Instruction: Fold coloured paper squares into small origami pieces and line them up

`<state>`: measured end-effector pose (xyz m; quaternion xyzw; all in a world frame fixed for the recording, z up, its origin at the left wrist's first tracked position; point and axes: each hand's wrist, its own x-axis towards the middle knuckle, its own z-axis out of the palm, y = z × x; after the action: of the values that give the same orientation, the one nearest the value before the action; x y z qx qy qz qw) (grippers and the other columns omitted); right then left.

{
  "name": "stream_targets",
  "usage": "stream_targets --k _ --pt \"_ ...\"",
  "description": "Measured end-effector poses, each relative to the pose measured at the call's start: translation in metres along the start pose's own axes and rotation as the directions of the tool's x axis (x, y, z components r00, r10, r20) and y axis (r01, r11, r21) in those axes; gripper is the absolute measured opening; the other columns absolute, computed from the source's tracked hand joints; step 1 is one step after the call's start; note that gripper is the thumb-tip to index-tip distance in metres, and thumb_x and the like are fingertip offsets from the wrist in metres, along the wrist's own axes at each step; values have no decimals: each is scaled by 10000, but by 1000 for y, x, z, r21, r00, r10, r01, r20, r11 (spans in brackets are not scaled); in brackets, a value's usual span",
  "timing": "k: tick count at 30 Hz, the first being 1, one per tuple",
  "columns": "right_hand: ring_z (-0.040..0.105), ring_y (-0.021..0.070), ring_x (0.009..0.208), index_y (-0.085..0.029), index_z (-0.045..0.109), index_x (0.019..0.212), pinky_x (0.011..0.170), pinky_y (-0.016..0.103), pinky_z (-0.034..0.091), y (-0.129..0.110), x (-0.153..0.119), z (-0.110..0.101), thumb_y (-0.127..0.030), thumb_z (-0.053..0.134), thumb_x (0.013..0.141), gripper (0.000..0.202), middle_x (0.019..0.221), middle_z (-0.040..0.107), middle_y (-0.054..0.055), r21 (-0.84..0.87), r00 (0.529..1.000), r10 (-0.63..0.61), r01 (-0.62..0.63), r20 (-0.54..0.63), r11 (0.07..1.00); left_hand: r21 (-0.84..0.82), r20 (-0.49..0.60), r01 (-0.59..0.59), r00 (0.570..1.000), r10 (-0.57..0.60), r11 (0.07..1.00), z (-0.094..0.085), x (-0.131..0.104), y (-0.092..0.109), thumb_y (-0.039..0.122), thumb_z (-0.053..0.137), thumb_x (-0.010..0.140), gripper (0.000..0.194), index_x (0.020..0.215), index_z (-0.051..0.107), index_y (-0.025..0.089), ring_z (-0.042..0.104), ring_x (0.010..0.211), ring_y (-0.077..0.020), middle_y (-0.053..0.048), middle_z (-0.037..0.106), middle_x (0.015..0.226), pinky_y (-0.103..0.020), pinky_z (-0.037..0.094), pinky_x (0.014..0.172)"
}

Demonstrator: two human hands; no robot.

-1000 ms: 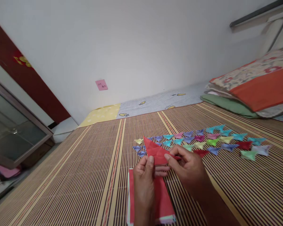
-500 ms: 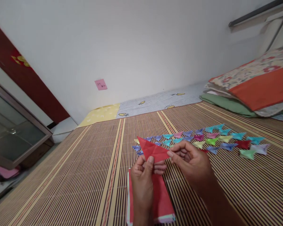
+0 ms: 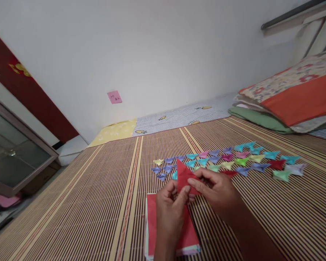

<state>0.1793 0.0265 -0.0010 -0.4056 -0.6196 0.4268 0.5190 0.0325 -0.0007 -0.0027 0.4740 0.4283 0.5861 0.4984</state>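
A folded piece of red paper (image 3: 184, 177) is held up between both hands, one pointed corner upward. My left hand (image 3: 170, 208) pinches its lower left part, thumb in front and fingers behind. On its right side, my right hand (image 3: 218, 188) grips it with the thumb across the front face. Under my left wrist lies a stack of paper sheets (image 3: 188, 232), red on top with paler edges showing beneath. Beyond the hands, several small folded paper boats (image 3: 242, 162) in many colours stand in rows; a few are partly hidden by the hands.
The striped mat (image 3: 84, 203) spreads across the bed. At the right rise stacked pillows or bedding (image 3: 296, 101). A pink note (image 3: 114, 97) is on the white wall (image 3: 157, 47). A glass-fronted cabinet (image 3: 19, 145) stands at the left.
My right hand has moved left, its thumb now over the paper's front. The red paper, a wide triangle before, now looks narrower and more upright. My left hand has shifted slightly right.
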Motion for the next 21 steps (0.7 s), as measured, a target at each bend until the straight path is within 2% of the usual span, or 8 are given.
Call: stream_targets --k 3,5,8,12,14,19,21 --pt "573 150 621 -197 672 754 594 265 470 3 1 -1 -375 690 886 222 668 626 -14 84 996 24 -17 -85 996 -41 3 18 1000 -18 999 -2 1 0 283 853 759 166 779 745 158 643 608 -104 -16 744 682 -182 482 595" --pt "564 146 624 -195 672 752 600 260 469 4 2 -1 -390 711 865 229 678 623 -17 130 989 48 -30 -137 991 -81 36 58 998 -55 995 -3 1 2 287 890 710 213 819 761 158 658 628 -111 -25 759 703 -185 486 606" --pt "543 142 615 -197 654 742 601 259 461 4 3 -1 -408 720 855 248 667 596 -26 183 986 79 -51 -144 982 -98 82 99 992 -91 990 -3 1 5 322 896 705 247 814 756 151 692 660 -141 -48 771 706 -205 507 625" --pt "474 126 586 -193 631 732 565 249 408 7 4 -1 -415 709 870 273 633 522 -43 135 994 47 -33 -99 990 -54 72 56 996 -52 997 -1 1 5 398 738 886 275 782 736 144 678 608 -139 -66 766 683 -211 506 598" --pt "481 134 601 -192 630 742 571 255 409 8 4 -1 -420 689 886 276 640 528 -37 118 997 31 -23 -68 993 -64 75 61 996 -56 996 -1 1 3 389 693 929 301 763 724 140 666 591 -126 -65 756 673 -200 499 583" --pt "482 142 616 -191 644 763 581 264 391 4 2 5 -398 651 921 261 651 534 -33 26 998 -2 3 -67 1000 -197 15 97 995 -96 976 -1 3 -2 358 805 842 223 900 756 147 631 592 -104 -22 731 755 -173 515 504" --pt "470 136 608 -196 636 754 569 262 373 -2 0 8 -375 646 926 248 654 523 -38 -14 996 -28 27 -81 1000 -309 -14 115 992 -126 944 0 4 -2 346 874 764 255 864 754 145 606 554 -83 -10 725 773 -163 522 472"
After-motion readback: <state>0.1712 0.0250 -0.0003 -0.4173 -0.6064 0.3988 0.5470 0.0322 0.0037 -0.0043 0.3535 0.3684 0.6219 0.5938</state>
